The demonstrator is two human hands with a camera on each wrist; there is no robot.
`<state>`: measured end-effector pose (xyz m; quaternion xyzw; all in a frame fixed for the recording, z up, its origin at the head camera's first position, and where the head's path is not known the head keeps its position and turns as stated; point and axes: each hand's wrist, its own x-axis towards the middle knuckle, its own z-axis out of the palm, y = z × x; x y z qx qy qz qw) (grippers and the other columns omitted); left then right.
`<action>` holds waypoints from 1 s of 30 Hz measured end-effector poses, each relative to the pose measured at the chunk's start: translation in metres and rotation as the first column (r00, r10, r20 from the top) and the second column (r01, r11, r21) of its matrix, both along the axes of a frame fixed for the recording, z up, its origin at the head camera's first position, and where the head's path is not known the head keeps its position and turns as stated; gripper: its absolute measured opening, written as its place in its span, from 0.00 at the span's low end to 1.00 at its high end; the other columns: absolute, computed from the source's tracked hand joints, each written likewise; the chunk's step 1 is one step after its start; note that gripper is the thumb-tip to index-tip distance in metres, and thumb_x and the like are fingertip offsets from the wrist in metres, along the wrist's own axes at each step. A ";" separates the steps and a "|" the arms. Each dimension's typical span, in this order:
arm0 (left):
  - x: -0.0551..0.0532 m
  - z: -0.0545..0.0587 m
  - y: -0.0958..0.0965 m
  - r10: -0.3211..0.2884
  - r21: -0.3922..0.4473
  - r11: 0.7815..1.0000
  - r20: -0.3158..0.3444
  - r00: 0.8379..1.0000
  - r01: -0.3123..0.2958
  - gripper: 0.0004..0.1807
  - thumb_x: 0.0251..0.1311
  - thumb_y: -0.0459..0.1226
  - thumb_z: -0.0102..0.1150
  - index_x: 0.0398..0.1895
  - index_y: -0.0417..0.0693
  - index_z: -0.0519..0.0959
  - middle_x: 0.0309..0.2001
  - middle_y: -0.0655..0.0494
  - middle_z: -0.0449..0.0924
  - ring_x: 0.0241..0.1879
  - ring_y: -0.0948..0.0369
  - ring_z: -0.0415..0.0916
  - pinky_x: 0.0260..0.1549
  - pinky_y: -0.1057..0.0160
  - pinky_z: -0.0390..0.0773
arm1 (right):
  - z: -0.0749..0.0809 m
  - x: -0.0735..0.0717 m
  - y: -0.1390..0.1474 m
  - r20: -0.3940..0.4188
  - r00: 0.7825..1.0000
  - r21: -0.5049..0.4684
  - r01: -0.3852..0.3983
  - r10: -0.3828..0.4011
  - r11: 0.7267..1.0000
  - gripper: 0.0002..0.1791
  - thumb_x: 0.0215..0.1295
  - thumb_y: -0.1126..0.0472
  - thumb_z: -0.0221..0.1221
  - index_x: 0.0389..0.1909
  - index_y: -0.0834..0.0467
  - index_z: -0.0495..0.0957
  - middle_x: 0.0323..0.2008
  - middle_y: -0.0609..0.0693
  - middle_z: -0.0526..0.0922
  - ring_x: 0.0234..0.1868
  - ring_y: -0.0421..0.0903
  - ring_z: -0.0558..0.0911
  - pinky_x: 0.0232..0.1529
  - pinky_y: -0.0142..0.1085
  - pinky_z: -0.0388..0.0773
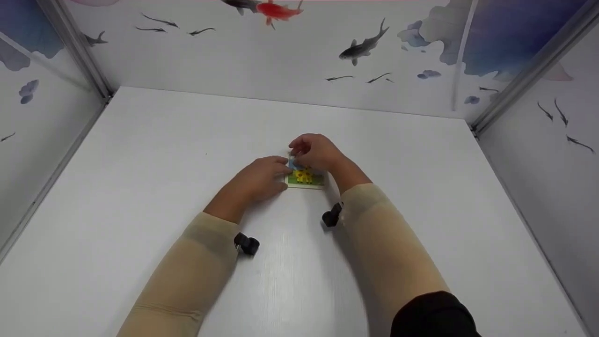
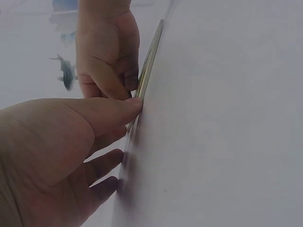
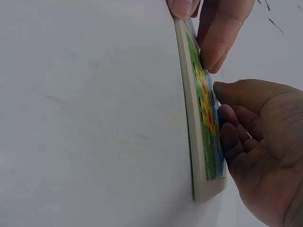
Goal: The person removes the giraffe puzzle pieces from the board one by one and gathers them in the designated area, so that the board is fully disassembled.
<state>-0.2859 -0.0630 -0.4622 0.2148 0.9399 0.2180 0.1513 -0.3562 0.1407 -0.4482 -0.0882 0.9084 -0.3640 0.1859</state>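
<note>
A small flat picture board [image 1: 305, 188] lies on the white table, with a pale border and a yellow giraffe-like figure on green and blue. At its left end is my left hand [image 1: 262, 178]. The thumb [image 2: 118, 113] touches the near left corner, and a finger [image 3: 218, 40] reaches over the picture face. Two other left fingertips rest on the table. Over the far part of the board is my right hand [image 1: 320, 152], its fingers bent and the thumb [image 3: 239, 93] at the picture's far side. Whether anything small sits under those right fingertips is hidden.
The white table [image 1: 140, 154] extends around the board. Upright panels printed with fish [image 1: 362, 47] stand along the back and both sides. A small black camera [image 1: 247, 244] is on the left wrist, another black camera [image 1: 332, 215] on the right.
</note>
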 end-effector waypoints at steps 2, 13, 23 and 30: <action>0.000 0.000 0.001 0.005 -0.005 1.000 0.004 1.000 -0.005 0.26 0.76 0.44 0.61 0.76 0.57 0.77 0.83 0.56 0.65 0.84 0.53 0.59 0.83 0.47 0.60 | 0.002 -0.001 -0.002 0.000 1.000 0.035 -0.013 0.013 0.999 0.20 0.70 0.62 0.70 0.61 0.48 0.82 0.51 0.43 0.85 0.56 0.48 0.81 0.66 0.42 0.82; -0.001 0.000 0.000 -0.015 -0.007 1.000 -0.014 1.000 0.015 0.26 0.76 0.44 0.61 0.75 0.56 0.78 0.83 0.55 0.65 0.84 0.52 0.60 0.83 0.47 0.61 | 0.012 -0.001 -0.010 0.014 0.997 0.137 -0.072 0.071 0.988 0.23 0.69 0.62 0.71 0.62 0.45 0.82 0.53 0.42 0.85 0.58 0.46 0.82 0.69 0.43 0.81; 0.000 0.004 0.001 -0.016 -0.014 1.000 -0.016 1.000 0.016 0.25 0.76 0.42 0.61 0.74 0.54 0.78 0.83 0.54 0.65 0.84 0.52 0.60 0.83 0.47 0.61 | 0.012 -0.001 -0.012 0.011 0.994 0.148 -0.113 0.113 0.982 0.22 0.69 0.63 0.70 0.62 0.47 0.80 0.55 0.45 0.82 0.59 0.48 0.79 0.71 0.45 0.79; 0.002 0.005 0.001 -0.002 0.005 1.000 -0.001 1.000 0.002 0.26 0.76 0.42 0.62 0.75 0.53 0.78 0.83 0.54 0.65 0.84 0.51 0.60 0.83 0.47 0.61 | 0.006 -0.002 -0.012 0.039 0.994 0.123 -0.106 0.101 0.987 0.24 0.69 0.65 0.69 0.63 0.46 0.77 0.56 0.46 0.80 0.60 0.49 0.77 0.72 0.45 0.78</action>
